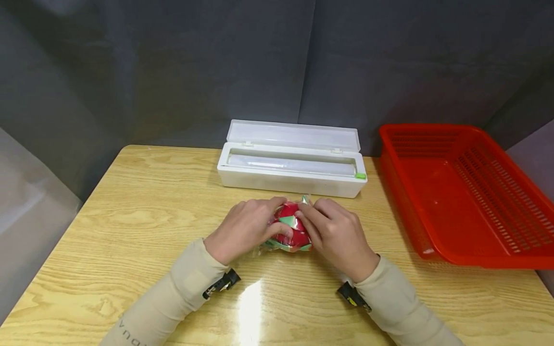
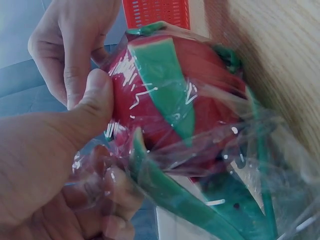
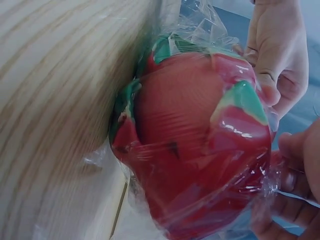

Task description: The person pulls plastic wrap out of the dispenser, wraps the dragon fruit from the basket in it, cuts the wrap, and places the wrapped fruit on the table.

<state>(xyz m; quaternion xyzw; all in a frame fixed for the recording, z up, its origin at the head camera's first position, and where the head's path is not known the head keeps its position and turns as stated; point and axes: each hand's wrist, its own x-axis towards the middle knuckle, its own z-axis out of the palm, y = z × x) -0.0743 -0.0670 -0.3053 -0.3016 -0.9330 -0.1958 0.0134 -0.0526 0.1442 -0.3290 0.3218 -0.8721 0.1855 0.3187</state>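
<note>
A red dragon fruit (image 1: 299,238) with green scales sits low over the table between both hands, wrapped in clear cling film (image 2: 292,145). My left hand (image 1: 246,225) holds its left side, the thumb lying along the skin and the other fingers bent round the film. On the opposite side my right hand (image 1: 341,231) grips the wrapped fruit, fingertips close to the left ones. Loose, crumpled film (image 3: 202,20) stands out past the fruit in the right wrist view. Green scale tips (image 2: 185,200) show through the wrap in the left wrist view.
Behind the hands stands a white cling film box (image 1: 285,181) with its lid (image 1: 294,137) up and a film roll (image 1: 290,164) inside. A green slider (image 1: 360,176) sits at its right end. To the right is a red plastic basket (image 1: 402,202) on the wooden table (image 1: 143,206).
</note>
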